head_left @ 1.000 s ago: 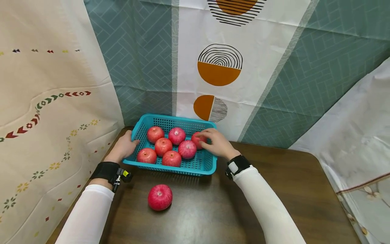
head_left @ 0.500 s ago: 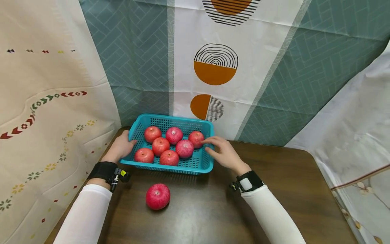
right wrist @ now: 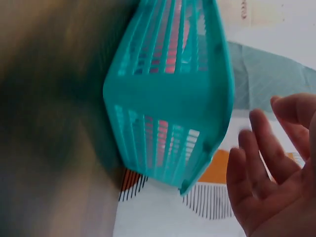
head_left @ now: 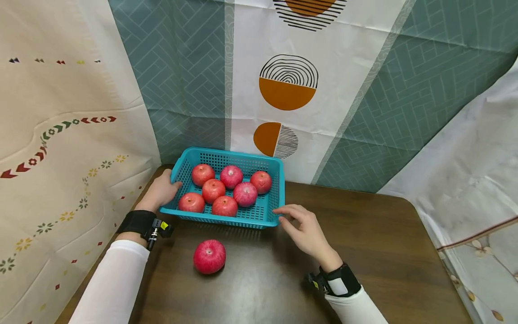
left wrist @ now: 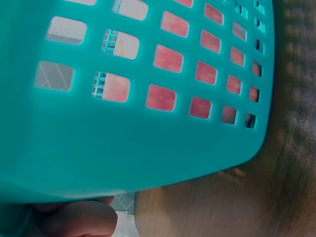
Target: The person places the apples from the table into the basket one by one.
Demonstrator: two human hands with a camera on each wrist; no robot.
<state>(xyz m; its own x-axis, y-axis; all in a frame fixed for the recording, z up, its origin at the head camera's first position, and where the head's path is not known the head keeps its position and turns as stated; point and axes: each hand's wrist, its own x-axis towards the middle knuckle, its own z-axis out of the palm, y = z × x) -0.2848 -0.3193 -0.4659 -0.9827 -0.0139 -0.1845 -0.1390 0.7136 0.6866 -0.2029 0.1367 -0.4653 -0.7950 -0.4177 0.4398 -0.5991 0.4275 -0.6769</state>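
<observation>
A blue-green plastic basket holds several red apples in its perforated body. My left hand grips its left rim, thumb over the edge; in the left wrist view the curled fingers show under the basket's wall. Just off the basket's front right corner is my right hand, fingers loosely bent and holding nothing. In the right wrist view that hand appears beside the basket, apart from it. One deeper red apple sits on the table in front of the basket.
The brown wooden table extends to the right of the basket. A patterned curtain hangs close behind it. Cream cloth lines the left side, and white cloth hangs at the right.
My right hand has let go of the rightmost apple in the basket and drawn back over the rim, toward the front right. My left hand stays on the left rim.
</observation>
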